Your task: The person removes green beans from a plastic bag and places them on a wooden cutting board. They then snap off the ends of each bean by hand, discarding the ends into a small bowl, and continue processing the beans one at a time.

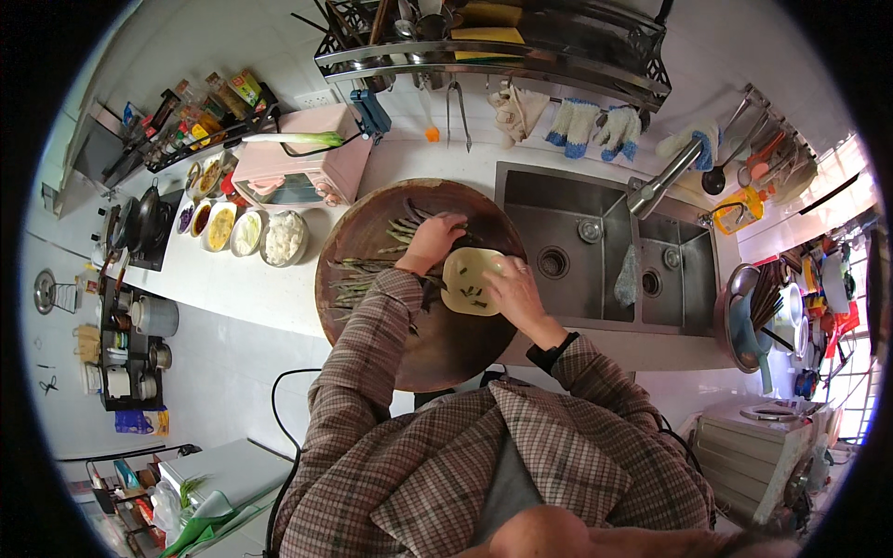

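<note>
A pale yellow dish (462,296) stands on a round wooden board (460,356), with several short green bean pieces (478,302) inside. My right hand (516,293) is at the dish's right rim, its fingers over the edge; whether it grips the dish is unclear. Just above the dish, my left hand (434,240) reaches over long thin green beans (401,230) with bent fingers, and what lies between its fingertips cannot be made out. More long beans, green and purplish (356,282), lie spread on the board's left part, near my left forearm.
A double steel sink (551,307) adjoins the board's right side. To the left are a bowl of white food (284,237), several small filled dishes (222,227) and a pink toaster oven (307,164). A utensil rack (488,66) and gloves hang above the counter.
</note>
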{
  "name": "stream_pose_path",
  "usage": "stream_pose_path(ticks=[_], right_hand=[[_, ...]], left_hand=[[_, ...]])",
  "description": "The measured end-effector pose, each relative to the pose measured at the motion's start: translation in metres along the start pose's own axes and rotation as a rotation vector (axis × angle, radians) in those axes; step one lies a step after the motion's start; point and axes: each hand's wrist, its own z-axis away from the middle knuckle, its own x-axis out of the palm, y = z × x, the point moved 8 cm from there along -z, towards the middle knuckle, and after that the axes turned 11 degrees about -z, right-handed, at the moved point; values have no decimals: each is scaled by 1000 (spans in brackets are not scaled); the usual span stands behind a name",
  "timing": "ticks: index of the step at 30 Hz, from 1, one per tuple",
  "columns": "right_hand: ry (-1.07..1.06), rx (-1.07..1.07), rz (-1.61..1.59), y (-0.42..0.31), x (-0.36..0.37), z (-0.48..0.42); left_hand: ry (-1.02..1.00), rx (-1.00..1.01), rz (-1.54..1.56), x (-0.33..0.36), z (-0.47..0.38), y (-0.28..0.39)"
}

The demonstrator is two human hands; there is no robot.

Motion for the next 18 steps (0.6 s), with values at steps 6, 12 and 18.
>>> stream_pose_path(ticks=[6,12,18], right_hand=[[-105,319,-294,36,7,12],[-106,246,-294,28,11,20],[-36,110,-90,17,2,13]], left_hand=[[-319,-152,-83,-25,41,-50],[-374,-127,-425,-13,77,-72],[-338,24,-524,-20,68,-55]])
